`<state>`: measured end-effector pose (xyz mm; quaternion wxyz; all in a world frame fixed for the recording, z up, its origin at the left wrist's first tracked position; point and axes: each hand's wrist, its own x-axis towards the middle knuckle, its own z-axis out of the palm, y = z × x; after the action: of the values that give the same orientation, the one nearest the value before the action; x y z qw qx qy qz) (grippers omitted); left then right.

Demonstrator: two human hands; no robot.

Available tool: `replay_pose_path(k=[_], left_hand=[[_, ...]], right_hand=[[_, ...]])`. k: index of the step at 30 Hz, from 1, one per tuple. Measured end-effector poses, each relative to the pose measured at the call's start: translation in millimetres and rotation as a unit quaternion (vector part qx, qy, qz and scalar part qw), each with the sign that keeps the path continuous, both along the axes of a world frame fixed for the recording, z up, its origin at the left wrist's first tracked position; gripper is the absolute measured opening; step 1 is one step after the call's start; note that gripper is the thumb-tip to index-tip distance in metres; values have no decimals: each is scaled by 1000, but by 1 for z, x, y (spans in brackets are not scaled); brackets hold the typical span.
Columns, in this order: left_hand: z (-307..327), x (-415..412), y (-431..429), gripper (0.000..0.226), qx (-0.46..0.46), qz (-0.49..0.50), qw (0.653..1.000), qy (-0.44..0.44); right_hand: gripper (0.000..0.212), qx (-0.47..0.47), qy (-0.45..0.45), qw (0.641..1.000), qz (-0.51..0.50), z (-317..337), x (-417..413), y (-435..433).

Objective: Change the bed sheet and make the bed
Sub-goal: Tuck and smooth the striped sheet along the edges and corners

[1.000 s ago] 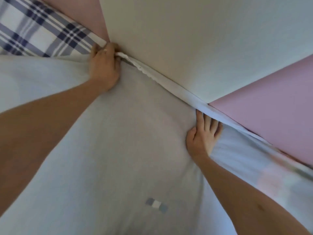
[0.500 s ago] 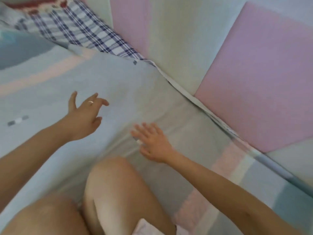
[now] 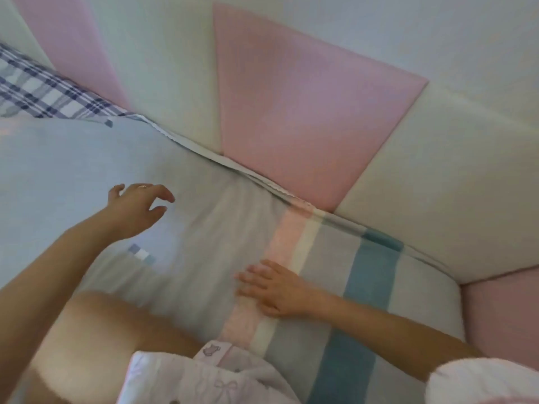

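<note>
A pale sheet [image 3: 204,228] with grey, pink, cream and teal stripes covers the mattress and runs up to the padded wall. Its white edge [image 3: 233,166] lies along the gap by the wall. My left hand [image 3: 140,207] hovers over the sheet with loosely curved fingers and holds nothing. My right hand [image 3: 271,288] lies flat on the sheet across the pink stripe, fingers straight. My bare knee [image 3: 96,322] rests on the bed between my arms.
Pink and cream padded panels [image 3: 306,118] line the wall behind the bed and turn the corner at the right [image 3: 501,316]. A blue-and-white plaid pillow [image 3: 38,88] lies at the far left.
Both hands let go of the sheet's edge at the wall and drew back. The view swung right; my right hand now presses flat on the striped part of the sheet.
</note>
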<state>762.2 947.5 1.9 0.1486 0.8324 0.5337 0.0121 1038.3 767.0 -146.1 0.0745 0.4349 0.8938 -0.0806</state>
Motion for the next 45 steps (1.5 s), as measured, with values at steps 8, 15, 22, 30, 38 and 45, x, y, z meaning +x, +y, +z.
replay_pose_path(k=[8, 15, 22, 30, 38, 45], left_hand=[[-75, 190, -47, 30, -125, -183, 974, -41], [-112, 244, -100, 35, -200, -261, 944, -40], [-96, 247, -103, 30, -192, -266, 939, -102], [-96, 244, -107, 27, -207, -254, 937, -126], [-95, 250, -116, 28, -215, -270, 930, -126], [-88, 248, -118, 28, -213, -281, 926, -136]], right_hand=[[52, 82, -52, 877, -470, 17, 206, -94], [47, 208, 5, 790, -577, 28, 213, -108], [33, 54, 41, 794, -604, 30, 225, -88], [4, 164, 45, 739, -652, 25, 206, -87], [26, 282, 8, 710, -645, 19, 218, -111], [17, 197, 41, 659, -725, 23, 229, -133]])
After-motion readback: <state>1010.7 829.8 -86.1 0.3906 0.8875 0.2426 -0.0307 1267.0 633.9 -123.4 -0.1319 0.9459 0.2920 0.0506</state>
